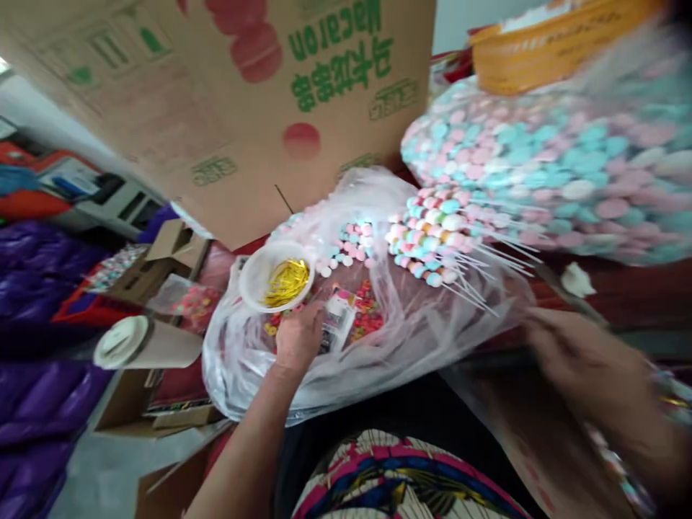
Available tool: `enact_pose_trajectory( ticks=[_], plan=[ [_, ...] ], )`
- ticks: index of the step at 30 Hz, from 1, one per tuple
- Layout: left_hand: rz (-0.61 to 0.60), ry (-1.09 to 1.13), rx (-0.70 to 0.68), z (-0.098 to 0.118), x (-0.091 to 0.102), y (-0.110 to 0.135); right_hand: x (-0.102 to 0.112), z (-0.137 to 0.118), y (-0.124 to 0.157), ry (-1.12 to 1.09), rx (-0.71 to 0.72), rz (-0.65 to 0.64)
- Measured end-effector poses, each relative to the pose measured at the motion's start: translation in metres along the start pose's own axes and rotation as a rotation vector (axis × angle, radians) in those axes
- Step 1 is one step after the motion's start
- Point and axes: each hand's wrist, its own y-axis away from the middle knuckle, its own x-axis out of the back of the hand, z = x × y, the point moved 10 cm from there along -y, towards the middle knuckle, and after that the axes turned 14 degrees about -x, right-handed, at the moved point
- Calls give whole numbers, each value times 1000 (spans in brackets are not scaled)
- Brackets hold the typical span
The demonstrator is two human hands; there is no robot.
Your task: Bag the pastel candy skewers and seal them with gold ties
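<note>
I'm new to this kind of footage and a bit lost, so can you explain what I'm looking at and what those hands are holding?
There's no machine here: these are one person's bare hands, seen by a camera worn on that person's head, looking forward and down. The left hand is beside a small printed packet, over translucent plastic; I can't tell whether it grips anything. The right hand is blurred near the plastic's edge, so its hold is unclear too. On the plastic are a white bowl of what look like gold twist ties and a bundle of pastel candy sticks. Behind stands a cardboard box printed "Macaron"; at right is a big clear bag of candies.
</note>
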Motion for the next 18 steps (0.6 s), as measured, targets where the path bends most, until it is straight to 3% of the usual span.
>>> enact_pose_trajectory(
  ticks=[2,4,7,9,10,13,14,16,18],
  plan=[
    [151,146,-59,4,19,8,-32,-100,-12,-242,275,-66],
    [179,420,-71,5,27,15,-57,-168,-24,-395,316,-127],
    [-99,890,-99,19,16,20,-113,-227,-22,-540,280,-538],
    [-262,1046,-150,29,13,27,-142,-229,-13,-616,149,-786],
    [-286,1085,-160,29,15,29,-151,-220,-12,-652,41,-827],
    [-271,1265,-153,28,15,30,-159,-179,-21,-838,-285,-730],
    [-276,1346,-155,30,14,30,-163,-173,-19,-918,-348,-772],
    [-279,1432,-167,34,13,28,-177,-180,-4,-1080,-404,-1025],
    [-282,1368,-147,32,12,26,-183,-195,14,-1176,-417,-1278]
  ],
)
